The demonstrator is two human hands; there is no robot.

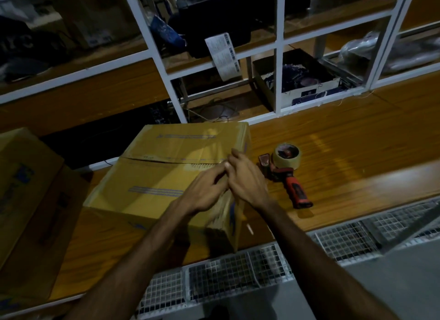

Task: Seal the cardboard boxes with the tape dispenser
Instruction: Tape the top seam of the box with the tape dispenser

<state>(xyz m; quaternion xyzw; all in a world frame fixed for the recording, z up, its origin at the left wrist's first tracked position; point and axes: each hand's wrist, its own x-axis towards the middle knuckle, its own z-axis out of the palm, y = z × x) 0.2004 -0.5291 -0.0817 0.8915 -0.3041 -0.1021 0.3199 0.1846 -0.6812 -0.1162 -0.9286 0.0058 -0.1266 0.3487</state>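
- The cardboard box (164, 176) sits on the wooden bench (345, 153), a little left of centre, with its two top flaps folded down so that they meet along a seam running across the lid; no tape is visible along most of that seam.
- Both hands meet at the right end of that seam, above the box's right edge. The left hand (204, 192) and the right hand (245, 179) touch each other, fingers (234, 155) curled over the flap edge, probably to press the flaps level (whether they pinch a tape end, I cannot tell; the spot is blurred).
- The tape dispenser (287, 170) lies just right of the box, roll away from the person and red handle toward them, within easy reach of the right hand, though neither hand holds it.
- Another box (26, 188) lies at the far left.
- Beyond the bench stands a white-framed shelf (279, 57) holding an open carton (297, 79).
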